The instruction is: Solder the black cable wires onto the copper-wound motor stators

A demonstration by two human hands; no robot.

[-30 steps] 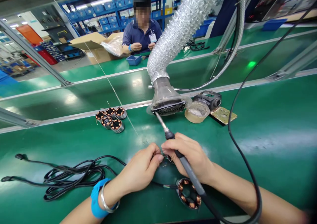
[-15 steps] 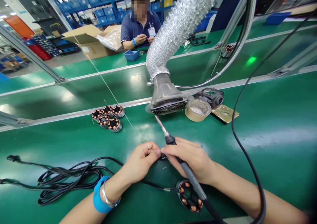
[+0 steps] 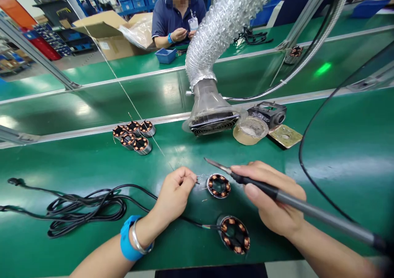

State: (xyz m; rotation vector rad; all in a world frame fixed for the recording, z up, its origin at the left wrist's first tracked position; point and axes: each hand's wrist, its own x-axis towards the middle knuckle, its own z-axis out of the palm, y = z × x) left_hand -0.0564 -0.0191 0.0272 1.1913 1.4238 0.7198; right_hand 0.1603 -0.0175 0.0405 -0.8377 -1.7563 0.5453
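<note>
My left hand (image 3: 176, 192) is closed in a pinch at the centre of the bench. Its fingertips hold a thin wire with a short dark piece on it, beside a copper-wound motor stator (image 3: 210, 186) with fine leads. In my right hand (image 3: 277, 196) is a soldering iron (image 3: 273, 191), its bare metal tip pointing left above that stator. Nearer to me lies a second stator (image 3: 222, 233), joined by coloured wires to a black cable (image 3: 192, 219) that runs under my left wrist.
Several stators (image 3: 142, 146) stand at the back left, near a thin hanging strand (image 3: 132, 101). A fume extractor hood (image 3: 212, 124) overhangs the bench, beside a tape roll (image 3: 248, 136) and a metal plate (image 3: 285, 137). Coiled cable (image 3: 89, 212) lies left. A person (image 3: 178, 19) sits opposite.
My right hand has moved right with the soldering iron, its tip coming away from the hood. The stator near my left fingertips, hidden before, now shows. My left hand keeps its pinch.
</note>
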